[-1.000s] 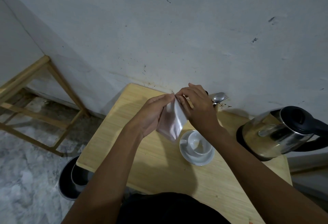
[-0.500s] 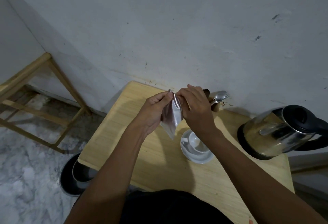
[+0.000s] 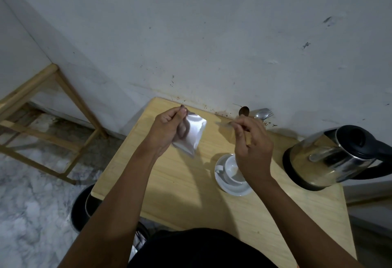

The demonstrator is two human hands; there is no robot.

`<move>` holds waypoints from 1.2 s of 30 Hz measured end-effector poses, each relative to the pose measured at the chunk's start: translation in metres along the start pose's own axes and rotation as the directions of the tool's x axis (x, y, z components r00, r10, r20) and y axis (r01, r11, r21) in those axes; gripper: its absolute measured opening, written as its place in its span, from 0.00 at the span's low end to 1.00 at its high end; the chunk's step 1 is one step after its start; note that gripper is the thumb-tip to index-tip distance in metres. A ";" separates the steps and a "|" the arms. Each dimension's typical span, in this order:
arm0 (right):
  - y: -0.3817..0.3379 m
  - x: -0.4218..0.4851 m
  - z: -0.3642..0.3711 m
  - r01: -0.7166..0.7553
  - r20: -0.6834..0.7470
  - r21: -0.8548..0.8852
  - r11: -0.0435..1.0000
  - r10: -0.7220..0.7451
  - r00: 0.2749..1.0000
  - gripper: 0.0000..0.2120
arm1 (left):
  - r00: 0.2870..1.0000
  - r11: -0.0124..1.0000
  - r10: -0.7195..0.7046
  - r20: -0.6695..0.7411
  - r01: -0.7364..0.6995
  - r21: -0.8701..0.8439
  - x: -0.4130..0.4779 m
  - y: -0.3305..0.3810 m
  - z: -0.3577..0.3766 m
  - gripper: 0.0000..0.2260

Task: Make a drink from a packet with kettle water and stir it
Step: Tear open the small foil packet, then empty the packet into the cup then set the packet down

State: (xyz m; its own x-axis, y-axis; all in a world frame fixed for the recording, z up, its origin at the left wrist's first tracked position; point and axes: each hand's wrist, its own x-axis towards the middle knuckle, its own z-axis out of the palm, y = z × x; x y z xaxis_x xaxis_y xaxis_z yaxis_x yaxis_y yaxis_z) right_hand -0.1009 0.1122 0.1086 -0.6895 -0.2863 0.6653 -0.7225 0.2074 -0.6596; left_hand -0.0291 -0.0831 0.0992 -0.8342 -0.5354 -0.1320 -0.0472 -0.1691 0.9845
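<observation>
The shiny silver packet (image 3: 192, 134) hangs above the far left part of the light wooden tabletop (image 3: 191, 193), pinched at its top corner by the left hand (image 3: 169, 128). The right hand (image 3: 253, 146) has its grip closed on a thin torn-off strip (image 3: 223, 123), above the white cup (image 3: 232, 166) on its white saucer (image 3: 233, 187). The steel kettle with a black lid (image 3: 331, 157) stands at the right edge.

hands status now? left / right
Left hand: shut on packet.
Right hand: pinching a torn strip, above the cup.
</observation>
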 end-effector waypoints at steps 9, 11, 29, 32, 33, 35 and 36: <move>0.019 -0.015 0.012 -0.659 0.237 0.037 0.751 0.634 0.736 0.06 | 0.998 0.975 -0.013 -0.066 0.028 0.220 0.002 -0.012 -0.017 0.10; 0.032 -0.024 0.031 -0.690 0.326 -0.085 0.719 0.674 0.663 0.05 | 0.997 0.975 -0.004 -0.074 0.020 0.221 -0.003 -0.016 -0.018 0.10; 0.078 -0.040 0.089 -0.562 0.475 -0.298 0.771 0.631 0.614 0.10 | 0.971 0.962 -0.099 -0.219 0.150 0.230 -0.034 -0.037 -0.020 0.08; 0.056 -0.036 0.062 -0.571 0.405 -0.096 0.815 0.556 0.726 0.08 | 0.949 0.963 -0.139 -0.284 0.197 0.184 -0.031 -0.039 -0.014 0.08; 0.048 -0.039 0.054 -0.535 0.406 -0.069 0.842 0.514 0.756 0.08 | 0.943 0.966 -0.144 -0.300 0.200 0.164 -0.030 -0.039 -0.011 0.09; 0.035 -0.050 0.044 -0.467 0.469 -0.065 0.882 0.440 0.766 0.11 | 0.938 0.970 -0.138 -0.317 0.192 0.148 -0.028 -0.038 -0.002 0.09; 0.030 -0.057 0.042 -0.424 0.521 -0.074 0.902 0.398 0.755 0.16 | 0.939 0.970 -0.133 -0.316 0.189 0.153 -0.026 -0.037 0.003 0.09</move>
State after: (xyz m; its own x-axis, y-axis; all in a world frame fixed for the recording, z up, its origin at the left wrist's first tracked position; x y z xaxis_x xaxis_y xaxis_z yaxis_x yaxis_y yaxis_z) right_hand -0.0812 0.0954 0.0363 -0.7818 -0.6208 0.0579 -0.3633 0.3781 -0.8515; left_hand -0.0073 -0.0601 0.0666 -0.6038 -0.7417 -0.2920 -0.2881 -0.1385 0.9475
